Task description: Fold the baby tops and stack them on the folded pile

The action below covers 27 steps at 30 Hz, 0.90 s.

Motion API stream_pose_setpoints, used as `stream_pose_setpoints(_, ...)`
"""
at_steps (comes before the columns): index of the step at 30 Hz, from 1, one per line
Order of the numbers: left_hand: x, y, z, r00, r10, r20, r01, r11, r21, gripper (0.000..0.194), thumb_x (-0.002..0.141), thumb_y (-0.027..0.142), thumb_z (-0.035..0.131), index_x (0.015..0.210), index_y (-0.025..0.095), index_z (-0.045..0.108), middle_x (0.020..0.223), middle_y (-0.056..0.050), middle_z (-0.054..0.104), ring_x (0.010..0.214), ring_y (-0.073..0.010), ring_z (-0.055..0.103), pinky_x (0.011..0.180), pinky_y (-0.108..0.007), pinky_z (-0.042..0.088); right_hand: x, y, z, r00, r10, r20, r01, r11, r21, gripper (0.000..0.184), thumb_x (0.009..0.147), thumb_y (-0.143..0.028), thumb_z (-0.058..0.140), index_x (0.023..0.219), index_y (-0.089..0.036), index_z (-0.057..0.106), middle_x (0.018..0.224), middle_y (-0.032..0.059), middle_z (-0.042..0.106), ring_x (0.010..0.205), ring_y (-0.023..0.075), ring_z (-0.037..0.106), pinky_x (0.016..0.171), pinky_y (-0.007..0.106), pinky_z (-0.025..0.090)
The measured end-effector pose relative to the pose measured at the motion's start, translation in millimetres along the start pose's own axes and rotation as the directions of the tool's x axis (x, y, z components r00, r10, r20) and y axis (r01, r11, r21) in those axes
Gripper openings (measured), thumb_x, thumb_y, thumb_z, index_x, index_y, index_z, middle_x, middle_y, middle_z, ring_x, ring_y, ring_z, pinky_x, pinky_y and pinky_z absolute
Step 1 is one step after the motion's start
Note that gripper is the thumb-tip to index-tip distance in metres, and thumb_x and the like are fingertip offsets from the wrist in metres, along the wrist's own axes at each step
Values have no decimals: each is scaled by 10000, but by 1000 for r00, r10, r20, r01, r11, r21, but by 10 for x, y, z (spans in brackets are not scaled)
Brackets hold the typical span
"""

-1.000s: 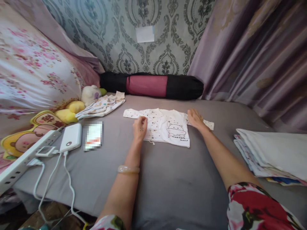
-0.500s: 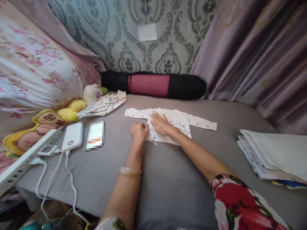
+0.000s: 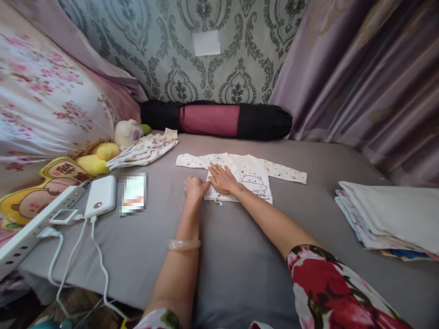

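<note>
At the near left, a white power strip point(image 3: 37, 235) lies beside a white power bank point(image 3: 100, 196) with cables plugged in. Farther back, plush toys point(image 3: 103, 155) sit next to a loosely bunched printed garment point(image 3: 146, 150). Toward the middle, the left hand point(image 3: 195, 188) is at the left edge of the baby shirt point(image 3: 252, 180), its fingers curled; I cannot tell whether its grip pinches the cloth. The right hand point(image 3: 222, 179) lies palm down on the shirt's left front, its grip open, the fingers extended and nothing clasped.

The shirt is on the grey sheet point(image 3: 247, 265), near side of a long black-and-maroon bag point(image 3: 209, 119). It looks spread out, with the front smoothed at least in part: both sleeves reach outward, neither folded in, and the body appears unfolded. A tie point(image 3: 218, 201) sticks out at the near hem. At the right is a stack of folded cloths point(image 3: 391, 214).
</note>
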State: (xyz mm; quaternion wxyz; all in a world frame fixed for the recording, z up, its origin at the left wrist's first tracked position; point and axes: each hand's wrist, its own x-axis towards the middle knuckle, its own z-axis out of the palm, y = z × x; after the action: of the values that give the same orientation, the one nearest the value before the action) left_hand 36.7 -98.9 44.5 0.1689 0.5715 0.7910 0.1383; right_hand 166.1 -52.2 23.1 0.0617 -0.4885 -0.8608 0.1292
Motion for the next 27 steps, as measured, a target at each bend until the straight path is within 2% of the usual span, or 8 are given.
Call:
stream_pose_setpoints(4,9,-18,-64,999,20,31,-21,999,31,478,839,584,489,857,183,747,1093,-171,673,1169,-369,529,900,-411,433,-8,56,-101,1000,-2,-4,3,987,158,604,978,-376,167,1528,-140,243,1599,63,189,1476,195,130,1195,461,80)
stream_pose_setpoints(6,28,-38,-132,994,36,100,-40,998,45,525,838,631,457,818,188,740,992,-156,698,1126,-355,557,867,-393,439,-76,141,-184,997,43,-62,-26,966,256,610,982,-389,126,1534,-147,222,1599,58,190,1477,178,122,1197,449,95)
stream_pose_setpoints(8,49,-65,-215,977,62,204,-75,996,57,520,818,646,478,785,190,726,900,-130,704,1039,-324,595,807,-356,445,-212,255,-252,983,127,-136,-85,956,281,609,978,-390,141,1533,-152,227,1600,60,188,1479,180,105,1200,450,73)
stream_pose_setpoints(11,64,-110,-319,936,102,337,-122,992,39,456,752,636,577,735,197,697,789,-77,682,885,-261,617,695,-296,427,-511,421,-288,953,273,-135,-237,944,231,617,969,-366,181,1523,-103,239,1598,100,186,1479,216,109,1198,462,83)
stream_pose_setpoints(13,61,-130,-356,917,124,378,-139,990,11,418,699,618,643,693,201,674,703,-43,649,791,-222,604,632,-268,402,-716,490,-267,936,336,-107,-318,935,158,614,968,-356,189,1519,-92,246,1599,113,179,1478,231,110,1195,475,88)
stream_pose_setpoints(16,46,-136,-368,898,146,416,-158,987,-4,390,637,589,704,647,203,651,610,-14,600,700,-186,574,588,-250,377,-935,508,-204,924,374,-82,-372,927,46,604,978,-384,179,1518,-125,258,1600,108,179,1476,243,120,1189,493,102)
stream_pose_setpoints(21,40,-138,-349,904,116,412,-142,989,31,356,614,545,723,649,201,638,628,-11,601,696,-179,571,596,-250,387,-1028,441,-122,922,368,-120,-379,922,-81,607,987,-466,204,1524,-190,268,1597,115,194,1466,292,147,1165,538,112)
stream_pose_setpoints(27,25,-135,-384,908,77,412,-134,985,112,350,652,546,694,680,202,640,663,-18,619,755,-201,602,654,-262,416,-1015,449,-88,920,366,-143,-382,918,-106,605,981,-510,239,1509,-224,314,1597,115,198,1463,298,153,1161,534,106)
